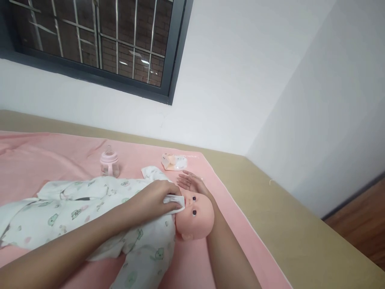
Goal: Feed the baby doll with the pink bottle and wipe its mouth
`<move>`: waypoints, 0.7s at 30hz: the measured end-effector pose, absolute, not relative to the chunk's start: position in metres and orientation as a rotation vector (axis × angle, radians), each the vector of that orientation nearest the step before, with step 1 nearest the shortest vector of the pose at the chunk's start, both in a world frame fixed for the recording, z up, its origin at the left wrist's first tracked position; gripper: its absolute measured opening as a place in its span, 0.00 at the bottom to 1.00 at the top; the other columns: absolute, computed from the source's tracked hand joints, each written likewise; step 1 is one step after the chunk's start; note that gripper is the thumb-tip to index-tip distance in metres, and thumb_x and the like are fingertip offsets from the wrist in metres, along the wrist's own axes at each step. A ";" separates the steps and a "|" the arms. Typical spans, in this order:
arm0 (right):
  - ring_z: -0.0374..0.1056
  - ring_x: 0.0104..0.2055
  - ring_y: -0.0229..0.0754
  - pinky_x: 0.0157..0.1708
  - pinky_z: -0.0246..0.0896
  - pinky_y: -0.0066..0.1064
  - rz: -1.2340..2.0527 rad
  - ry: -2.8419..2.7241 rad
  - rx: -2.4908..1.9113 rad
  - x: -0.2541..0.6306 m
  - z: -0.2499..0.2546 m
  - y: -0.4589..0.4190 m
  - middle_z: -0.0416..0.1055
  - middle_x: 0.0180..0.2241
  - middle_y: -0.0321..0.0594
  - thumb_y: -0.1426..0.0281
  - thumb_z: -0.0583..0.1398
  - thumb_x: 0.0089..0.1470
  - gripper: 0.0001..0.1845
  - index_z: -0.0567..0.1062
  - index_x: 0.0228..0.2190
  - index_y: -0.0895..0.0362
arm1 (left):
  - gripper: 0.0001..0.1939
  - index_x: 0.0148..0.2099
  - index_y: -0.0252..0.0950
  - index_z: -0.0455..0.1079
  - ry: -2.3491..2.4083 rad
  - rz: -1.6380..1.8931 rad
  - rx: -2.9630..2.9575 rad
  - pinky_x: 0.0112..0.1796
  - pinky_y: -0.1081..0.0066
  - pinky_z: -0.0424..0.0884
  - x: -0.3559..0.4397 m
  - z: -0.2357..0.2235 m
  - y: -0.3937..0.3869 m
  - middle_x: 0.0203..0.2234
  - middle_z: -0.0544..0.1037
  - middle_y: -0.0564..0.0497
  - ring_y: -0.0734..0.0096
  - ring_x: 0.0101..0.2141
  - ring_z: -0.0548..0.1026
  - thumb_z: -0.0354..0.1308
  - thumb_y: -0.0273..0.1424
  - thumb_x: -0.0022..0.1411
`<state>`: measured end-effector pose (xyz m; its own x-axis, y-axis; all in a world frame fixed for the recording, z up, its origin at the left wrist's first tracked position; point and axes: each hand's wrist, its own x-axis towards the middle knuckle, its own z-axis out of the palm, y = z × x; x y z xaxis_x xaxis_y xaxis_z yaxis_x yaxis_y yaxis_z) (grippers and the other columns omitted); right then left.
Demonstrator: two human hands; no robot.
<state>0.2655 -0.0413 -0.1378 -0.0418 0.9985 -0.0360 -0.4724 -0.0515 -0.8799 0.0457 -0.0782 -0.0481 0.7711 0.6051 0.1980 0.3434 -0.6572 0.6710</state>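
Note:
A baby doll (197, 218) in a white printed sleepsuit (90, 216) lies on its back on a pink towel (36, 156), head to the right. My left hand (156, 196) is closed on a small white wipe (176, 202) and presses it against the doll's mouth and chin. My right hand (192, 182) lies behind the doll's head, fingers stretched out flat and open, cradling the head from the far side.
A pink baby bottle (110, 160) stands upright on the towel beyond the doll's body. A small pack of wipes (174, 161) lies near the towel's far right corner. The towel covers a tan surface (294, 224) set into a wall corner; wooden floor shows at right.

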 end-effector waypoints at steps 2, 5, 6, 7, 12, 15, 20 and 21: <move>0.67 0.54 0.46 0.60 0.55 0.43 1.451 -0.844 -0.861 0.266 -0.137 -0.043 0.73 0.49 0.41 0.65 0.66 0.46 0.19 0.73 0.42 0.52 | 0.06 0.31 0.37 0.72 0.715 0.574 2.352 0.33 0.73 0.61 0.044 -0.047 -0.077 0.29 0.76 0.56 0.70 0.32 0.72 0.54 0.30 0.57; 0.67 0.54 0.46 0.60 0.55 0.43 1.439 -0.843 -0.872 0.266 -0.136 -0.045 0.73 0.49 0.41 0.65 0.66 0.47 0.18 0.73 0.42 0.52 | 0.06 0.33 0.38 0.73 0.730 0.587 2.372 0.34 0.71 0.61 0.043 -0.047 -0.075 0.31 0.77 0.54 0.66 0.34 0.73 0.54 0.31 0.58; 0.67 0.55 0.46 0.60 0.55 0.43 1.439 -0.843 -0.874 0.266 -0.135 -0.046 0.73 0.49 0.41 0.65 0.66 0.47 0.17 0.74 0.42 0.52 | 0.06 0.33 0.38 0.73 0.729 0.580 2.376 0.34 0.71 0.62 0.043 -0.048 -0.075 0.31 0.77 0.54 0.66 0.34 0.73 0.54 0.31 0.58; 0.67 0.55 0.46 0.60 0.55 0.43 1.439 -0.843 -0.875 0.266 -0.135 -0.047 0.73 0.49 0.41 0.65 0.66 0.47 0.18 0.74 0.42 0.52 | 0.06 0.33 0.38 0.72 0.730 0.576 2.381 0.35 0.71 0.62 0.043 -0.049 -0.074 0.30 0.77 0.54 0.66 0.35 0.73 0.54 0.30 0.58; 0.67 0.54 0.45 0.60 0.55 0.42 1.425 -0.871 -0.863 0.265 -0.136 -0.047 0.73 0.49 0.41 0.65 0.65 0.48 0.19 0.73 0.44 0.52 | 0.07 0.34 0.38 0.74 0.761 0.625 2.451 0.37 0.69 0.62 0.045 -0.053 -0.074 0.33 0.77 0.52 0.64 0.37 0.72 0.54 0.28 0.58; 0.68 0.53 0.44 0.61 0.55 0.42 1.423 -0.883 -0.852 0.265 -0.138 -0.047 0.73 0.49 0.41 0.65 0.64 0.49 0.20 0.72 0.45 0.52 | 0.08 0.36 0.37 0.74 0.780 0.680 2.499 0.38 0.68 0.63 0.047 -0.054 -0.074 0.33 0.77 0.50 0.63 0.37 0.72 0.53 0.27 0.59; 0.68 0.53 0.45 0.61 0.54 0.43 1.382 -0.897 -0.855 0.260 -0.131 -0.057 0.74 0.47 0.41 0.63 0.67 0.45 0.21 0.74 0.42 0.53 | 0.09 0.36 0.35 0.75 0.761 0.670 2.589 0.39 0.67 0.63 0.050 -0.057 -0.071 0.33 0.77 0.49 0.62 0.37 0.72 0.53 0.23 0.58; 0.68 0.53 0.45 0.61 0.54 0.43 1.362 -0.911 -0.846 0.259 -0.129 -0.060 0.74 0.47 0.41 0.62 0.68 0.43 0.22 0.74 0.42 0.53 | 0.09 0.36 0.34 0.75 0.753 0.679 2.597 0.40 0.66 0.63 0.050 -0.058 -0.071 0.33 0.77 0.49 0.62 0.37 0.72 0.53 0.23 0.58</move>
